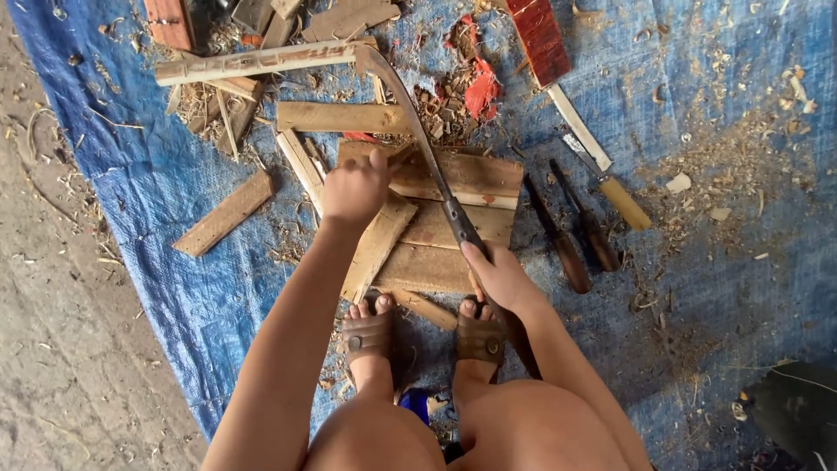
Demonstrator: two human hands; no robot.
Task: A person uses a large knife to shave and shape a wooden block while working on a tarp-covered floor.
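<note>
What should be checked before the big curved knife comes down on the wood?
1. Right hand wrapped on the handle of the curved knife: ok.
2. Left hand gripping the upright wood strip: ok.
3. Left hand away from the blade: not ok, it sits close beside it.
4. Wood strip resting on the flat boards: ok.
5. Toes in the sandals away from the boards: not ok, they are right at the edge.
6. Chisels out of the way on the blue tarp: ok.
</note>
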